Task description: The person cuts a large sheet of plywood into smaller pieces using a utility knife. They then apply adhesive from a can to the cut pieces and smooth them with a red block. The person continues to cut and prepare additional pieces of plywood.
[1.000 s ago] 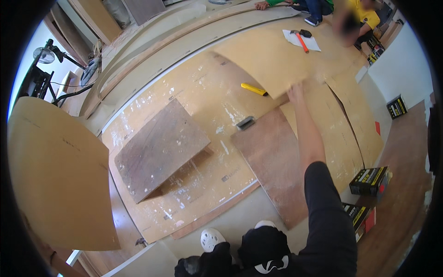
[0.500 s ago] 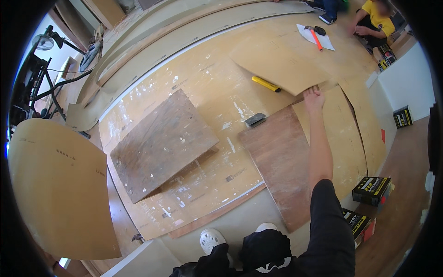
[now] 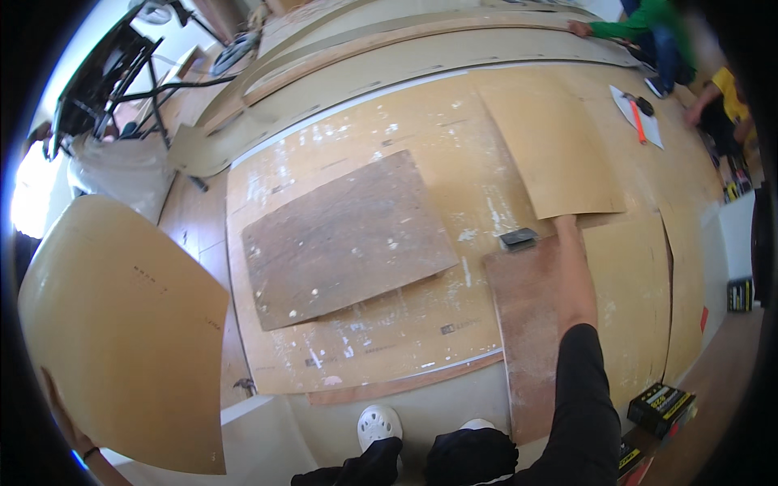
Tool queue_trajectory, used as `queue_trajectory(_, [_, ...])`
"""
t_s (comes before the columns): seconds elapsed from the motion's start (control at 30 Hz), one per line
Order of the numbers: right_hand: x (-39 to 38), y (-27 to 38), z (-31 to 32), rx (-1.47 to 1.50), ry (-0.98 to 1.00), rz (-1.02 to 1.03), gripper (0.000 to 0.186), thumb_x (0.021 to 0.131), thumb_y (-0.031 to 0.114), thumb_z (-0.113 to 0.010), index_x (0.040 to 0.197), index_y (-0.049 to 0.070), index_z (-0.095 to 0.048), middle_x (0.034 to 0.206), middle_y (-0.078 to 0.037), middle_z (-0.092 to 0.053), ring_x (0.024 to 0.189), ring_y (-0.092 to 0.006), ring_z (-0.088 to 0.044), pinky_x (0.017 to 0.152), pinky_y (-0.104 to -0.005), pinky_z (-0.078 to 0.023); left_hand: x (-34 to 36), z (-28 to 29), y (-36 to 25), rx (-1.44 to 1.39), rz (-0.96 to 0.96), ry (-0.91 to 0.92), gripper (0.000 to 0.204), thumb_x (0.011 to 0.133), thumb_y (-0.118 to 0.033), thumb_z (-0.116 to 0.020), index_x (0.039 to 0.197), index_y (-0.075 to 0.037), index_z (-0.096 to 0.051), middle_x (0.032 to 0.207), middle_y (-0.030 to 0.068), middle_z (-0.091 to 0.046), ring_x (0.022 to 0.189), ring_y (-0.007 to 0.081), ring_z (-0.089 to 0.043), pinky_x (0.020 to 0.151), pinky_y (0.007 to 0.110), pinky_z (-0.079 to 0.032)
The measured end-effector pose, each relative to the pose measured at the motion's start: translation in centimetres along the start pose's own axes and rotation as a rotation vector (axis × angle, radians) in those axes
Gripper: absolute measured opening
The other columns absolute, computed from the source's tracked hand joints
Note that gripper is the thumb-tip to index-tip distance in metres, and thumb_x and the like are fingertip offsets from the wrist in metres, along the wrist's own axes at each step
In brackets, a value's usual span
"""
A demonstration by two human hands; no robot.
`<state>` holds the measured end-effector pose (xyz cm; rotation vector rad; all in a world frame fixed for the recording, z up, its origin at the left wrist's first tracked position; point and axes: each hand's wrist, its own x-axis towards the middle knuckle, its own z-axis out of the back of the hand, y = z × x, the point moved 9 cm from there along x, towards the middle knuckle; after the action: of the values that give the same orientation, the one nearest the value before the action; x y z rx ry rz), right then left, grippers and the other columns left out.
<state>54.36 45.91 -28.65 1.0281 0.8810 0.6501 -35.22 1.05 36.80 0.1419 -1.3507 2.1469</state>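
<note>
My right hand (image 3: 566, 222) is at the near edge of a flat tan sheet (image 3: 559, 146), gripping it from below; the sheet's edge covers most of the fingers. Under that forearm lies a reddish-brown board (image 3: 527, 324). At the far left my left hand (image 3: 63, 411) holds the outer edge of a second tan sheet (image 3: 130, 324), which stands up and bows into a curve. Part of its fingers is hidden behind that sheet. Just left of my right hand, a dark block (image 3: 519, 239) rests at the reddish board's far edge.
A stained brown board (image 3: 348, 243) lies tilted on the paint-marked floor sheeting (image 3: 421, 348). An orange-handled hammer (image 3: 639, 121) rests on white paper. Black boxes (image 3: 660, 409) stand at the right. Two people work at the far right, one hand (image 3: 579, 28) on a long strip.
My right hand has drawn its tan sheet round and over the yellow utility knife, which is now hidden. The view has shifted, and more of my left hand shows on the curved sheet.
</note>
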Motion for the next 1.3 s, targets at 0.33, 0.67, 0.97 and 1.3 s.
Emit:
queue_trajectory(0.33, [-19.4, 4.5, -4.0, -0.511, 0.843, 0.010, 0.034, 0.102, 0.041, -0.055, 0.099, 0.010, -0.068, 0.069, 0.005, -0.052, 0.058, -0.0048, -0.045, 0.050, -0.0225, -0.036, -3.1, 1.2, 0.4, -0.150, 0.008, 0.021, 0.056, 0.101, -0.043, -0.057, 0.133, 0.002, -0.052, 0.122, 0.0164, -0.062, 0.106, 0.0305, -0.060, 0.092, 0.043, -0.051])
queue_trajectory(0.67, [-40.4, 14.6, 0.9, 0.811, 0.794, 0.025, 0.030, 0.104, 0.040, -0.053, 0.088, 0.016, -0.043, 0.071, 0.003, -0.043, 0.061, -0.0080, -0.048, 0.053, -0.0214, -0.037, -12.5, -13.4, 8.1, -0.923, 0.224, 0.210, 0.049, 0.102, -0.039, -0.057, 0.135, -0.002, -0.053, 0.122, 0.0120, -0.064, 0.105, 0.0241, -0.065, 0.088, 0.038, -0.057])
queue_trajectory(0.97, [-41.5, 4.1, -1.8, 0.284, 0.278, -0.081, 0.049, 0.098, 0.052, -0.060, 0.121, 0.008, -0.060, 0.111, -0.005, -0.067, 0.112, -0.0194, -0.062, 0.091, -0.0372, -0.048, -31.6, -34.3, 23.4, -1.294, 0.811, 0.214, 0.062, 0.099, -0.028, -0.065, 0.148, -0.004, -0.036, 0.143, 0.0128, -0.050, 0.125, 0.0285, -0.056, 0.102, 0.043, -0.052])
queue_trajectory(1.3, [-41.0, 5.8, -6.5, 0.208, 0.321, 0.122, 0.021, 0.088, 0.014, -0.073, 0.085, 0.013, -0.052, 0.081, 0.005, -0.050, 0.075, -0.0072, -0.049, 0.068, -0.0248, -0.043, -30.7, -34.2, 24.3, -1.050, 0.743, 0.182, 0.068, 0.096, -0.041, -0.068, 0.145, -0.002, -0.039, 0.140, 0.0132, -0.053, 0.121, 0.0241, -0.058, 0.098, 0.039, -0.053])
